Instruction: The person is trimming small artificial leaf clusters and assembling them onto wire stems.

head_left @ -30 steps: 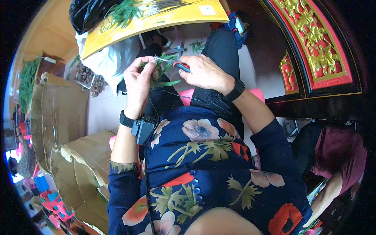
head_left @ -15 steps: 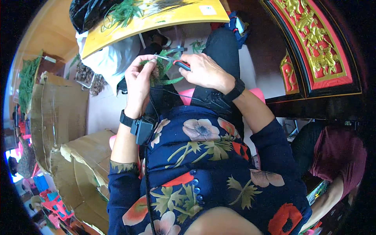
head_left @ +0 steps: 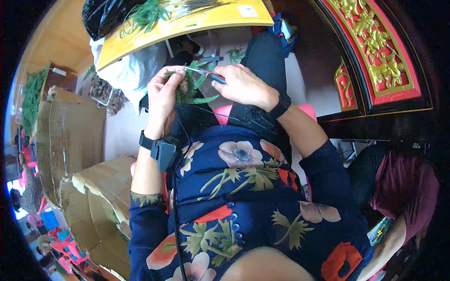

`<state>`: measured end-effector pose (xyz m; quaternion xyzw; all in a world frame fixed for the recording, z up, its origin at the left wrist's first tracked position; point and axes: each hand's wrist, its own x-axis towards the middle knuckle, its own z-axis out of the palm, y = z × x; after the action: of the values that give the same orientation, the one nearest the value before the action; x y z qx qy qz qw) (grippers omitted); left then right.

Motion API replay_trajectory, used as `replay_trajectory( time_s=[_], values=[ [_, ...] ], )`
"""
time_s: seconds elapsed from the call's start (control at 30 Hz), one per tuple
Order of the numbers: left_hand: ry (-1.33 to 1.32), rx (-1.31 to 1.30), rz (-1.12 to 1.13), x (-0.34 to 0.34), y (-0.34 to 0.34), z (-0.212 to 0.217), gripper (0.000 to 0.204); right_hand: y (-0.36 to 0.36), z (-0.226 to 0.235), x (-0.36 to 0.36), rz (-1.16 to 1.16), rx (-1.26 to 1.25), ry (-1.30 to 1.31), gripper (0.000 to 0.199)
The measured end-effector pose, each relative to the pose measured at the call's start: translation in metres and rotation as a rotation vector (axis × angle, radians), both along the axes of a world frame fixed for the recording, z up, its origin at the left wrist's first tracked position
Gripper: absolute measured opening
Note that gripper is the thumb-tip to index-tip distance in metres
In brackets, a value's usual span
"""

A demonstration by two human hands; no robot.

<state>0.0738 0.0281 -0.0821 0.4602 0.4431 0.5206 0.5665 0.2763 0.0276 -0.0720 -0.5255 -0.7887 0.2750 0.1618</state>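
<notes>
Over my lap, my left hand point(head_left: 161, 91) pinches a green fern-like artificial sprig point(head_left: 199, 82) between thumb and fingers. A brownish part point(head_left: 183, 88) shows among its leaves beside the thumb. From the right, my right hand point(head_left: 246, 86) is wrapped round a pair of pliers point(head_left: 214, 77) with red and black handles. Their slim silver jaws point left and reach the fingertips of my left hand, at the top of the sprig. What exactly lies between the jaws is too small to make out.
Ahead stands a yellow table point(head_left: 215, 18) bearing green sprigs point(head_left: 149, 15), dark thin stems and a black plastic bag point(head_left: 105, 18). A white bag point(head_left: 133, 75) hangs below it. Cardboard point(head_left: 75, 131) is at left, a carved red-and-gold panel point(head_left: 375, 47) at right. Another person's arm point(head_left: 389, 243) shows at lower right.
My left hand has shifted slightly left, and its wrist has turned a little. The pliers have moved slightly left with their jaws still at my left fingertips.
</notes>
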Motion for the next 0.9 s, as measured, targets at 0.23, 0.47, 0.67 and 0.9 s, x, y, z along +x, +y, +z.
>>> replay_trajectory(
  time_s=[0.23, 0.47, 0.67, 0.9],
  values=[
    [-0.054, -0.112, 0.010, 0.000, 0.002, -0.005, 0.010, 0.001, -0.001, -0.004, -0.023, -0.016, -0.026, 0.022],
    [-0.295, -0.439, -0.171, -0.012, 0.009, -0.024, 0.018, -0.003, 0.008, -0.011, -0.051, 0.170, -0.302, 0.017],
    [-0.553, -0.482, -0.187, -0.025, 0.016, -0.035, 0.019, 0.007, -0.001, -0.031, -0.106, 0.826, -0.563, 0.008],
    [-0.535, -0.497, -0.124, -0.021, 0.021, -0.031, 0.016, 0.018, 0.007, -0.055, -0.086, 1.040, -0.991, 0.012]
  ],
)
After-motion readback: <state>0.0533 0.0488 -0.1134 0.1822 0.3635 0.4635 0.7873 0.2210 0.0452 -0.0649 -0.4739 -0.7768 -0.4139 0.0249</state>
